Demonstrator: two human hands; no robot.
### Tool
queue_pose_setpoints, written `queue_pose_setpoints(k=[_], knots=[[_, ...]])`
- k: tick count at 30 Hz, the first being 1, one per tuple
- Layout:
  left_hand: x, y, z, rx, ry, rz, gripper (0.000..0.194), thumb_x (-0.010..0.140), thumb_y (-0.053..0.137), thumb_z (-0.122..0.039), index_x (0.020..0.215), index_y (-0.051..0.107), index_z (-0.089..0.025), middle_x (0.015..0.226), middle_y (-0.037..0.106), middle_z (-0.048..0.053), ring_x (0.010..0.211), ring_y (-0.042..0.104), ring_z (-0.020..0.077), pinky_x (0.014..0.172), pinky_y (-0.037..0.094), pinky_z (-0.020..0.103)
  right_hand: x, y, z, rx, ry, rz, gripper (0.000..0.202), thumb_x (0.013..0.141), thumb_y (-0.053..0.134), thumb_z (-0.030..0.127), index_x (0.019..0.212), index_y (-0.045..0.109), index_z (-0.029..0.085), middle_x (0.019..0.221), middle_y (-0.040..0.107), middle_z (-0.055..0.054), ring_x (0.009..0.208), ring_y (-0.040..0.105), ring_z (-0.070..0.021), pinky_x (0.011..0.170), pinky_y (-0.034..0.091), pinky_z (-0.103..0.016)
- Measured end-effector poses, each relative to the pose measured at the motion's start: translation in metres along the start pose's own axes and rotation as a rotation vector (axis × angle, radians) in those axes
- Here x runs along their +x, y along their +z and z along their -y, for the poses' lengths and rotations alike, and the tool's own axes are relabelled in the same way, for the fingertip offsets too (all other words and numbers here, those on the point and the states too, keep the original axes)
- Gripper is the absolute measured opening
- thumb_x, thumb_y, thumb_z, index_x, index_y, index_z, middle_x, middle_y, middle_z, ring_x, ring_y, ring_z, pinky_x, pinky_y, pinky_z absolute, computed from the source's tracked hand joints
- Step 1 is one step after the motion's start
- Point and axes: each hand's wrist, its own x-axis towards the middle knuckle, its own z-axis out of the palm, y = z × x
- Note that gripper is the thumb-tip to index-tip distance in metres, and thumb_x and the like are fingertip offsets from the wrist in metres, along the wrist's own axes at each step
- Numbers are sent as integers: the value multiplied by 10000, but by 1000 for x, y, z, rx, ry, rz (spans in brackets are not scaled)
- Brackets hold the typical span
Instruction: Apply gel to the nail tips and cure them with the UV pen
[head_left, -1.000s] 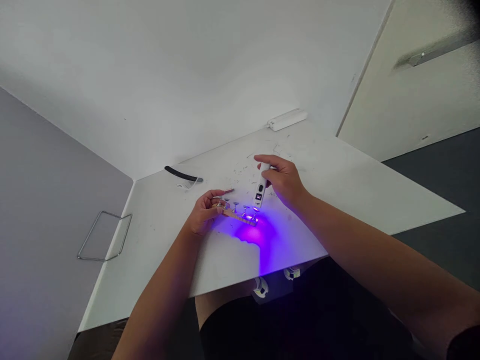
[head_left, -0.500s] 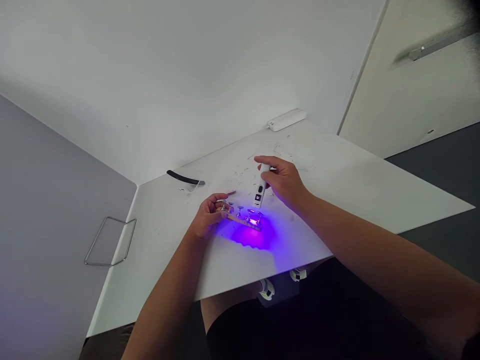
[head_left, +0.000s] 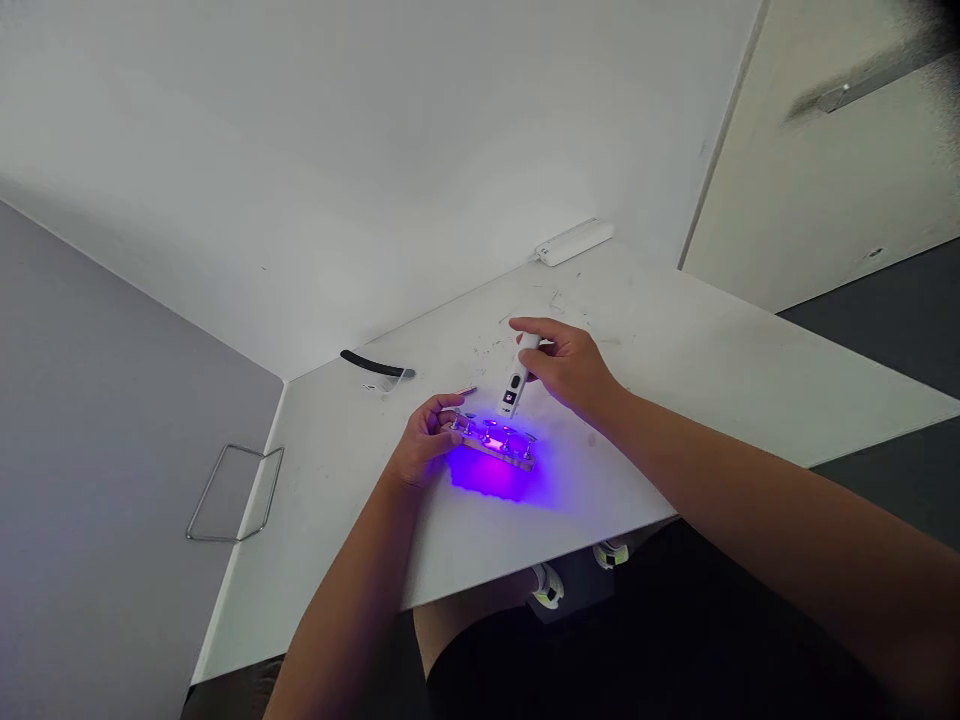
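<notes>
A white handheld lamp with a small display is gripped in my right hand, tilted with its lower end toward a narrow strip. Purple light from it falls on the strip and the table. That wooden-looking strip carries several small metal stands with nail-like tips on top. My left hand pinches the strip's left end between thumb and fingers. Just behind the left fingertips lies a thin pinkish stick.
The white table meets a wall at the back. A black curved file lies at the back left beside a small clear piece. At the back stands a white power strip. A metal wire frame is at the left edge.
The lamp's lower end has shifted left along the strip, and the purple glow has moved from the right end toward the middle. The view has shifted slightly.
</notes>
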Motion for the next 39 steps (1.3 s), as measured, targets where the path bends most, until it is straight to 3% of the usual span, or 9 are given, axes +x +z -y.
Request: queue_pose_setpoints(k=[11,26,39], knots=[[-3,15,2,-14,-45,35,544,571,745,-158,1066,519,-156,730,580,-5,551,511,61,533,364,198,-1,0,1,-31,23,12,395,734,568,186,1120,609,259,681,543,-2,546,515,-102,561,507,-302],[-4,25,5,-40,-79,154,579,586,752,-164,1097,479,-176,840,639,52,727,626,192,673,443,317,0,2,0,11,31,17,400,709,561,175,1099,624,236,576,503,25,472,466,-94,561,510,-341],[-3,23,6,-56,-93,142,598,573,754,-129,1103,478,-160,777,631,37,655,597,152,615,425,273,-1,3,2,5,38,9,401,703,566,154,1090,628,235,616,548,9,511,511,-110,546,501,-332]])
